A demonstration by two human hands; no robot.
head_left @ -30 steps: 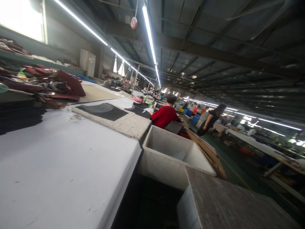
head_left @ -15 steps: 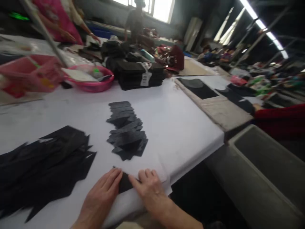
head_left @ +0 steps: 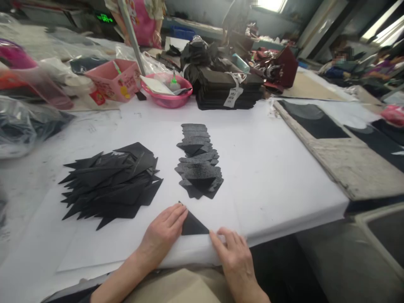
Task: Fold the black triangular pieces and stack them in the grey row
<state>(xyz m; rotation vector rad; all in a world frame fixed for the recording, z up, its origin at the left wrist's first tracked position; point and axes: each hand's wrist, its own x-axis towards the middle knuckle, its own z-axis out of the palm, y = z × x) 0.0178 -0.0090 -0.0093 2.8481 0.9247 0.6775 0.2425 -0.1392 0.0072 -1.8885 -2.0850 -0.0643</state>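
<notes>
A black triangular piece [head_left: 193, 224] lies flat on the white-covered table near its front edge. My left hand [head_left: 167, 229] rests on the piece's left side, fingers together and pressing it. At the piece's right corner, my right hand [head_left: 232, 252] touches the tip with its index finger, the other fingers curled apart from it. Beyond my hands is an overlapping row of grey and black pieces [head_left: 198, 162]. A loose heap of black pointed pieces [head_left: 113, 183] spreads to the left.
Behind are a pink box [head_left: 115, 80], a pink basin [head_left: 170, 99] and a tied stack of black pieces [head_left: 227, 88]. A worn board [head_left: 331, 155] carries dark panels at the right. A person in a pink apron [head_left: 142, 23] stands at the back.
The view has swung left, so everything sits further right in the picture. My right hand has moved away from my left, and more of the triangular piece shows between them.
</notes>
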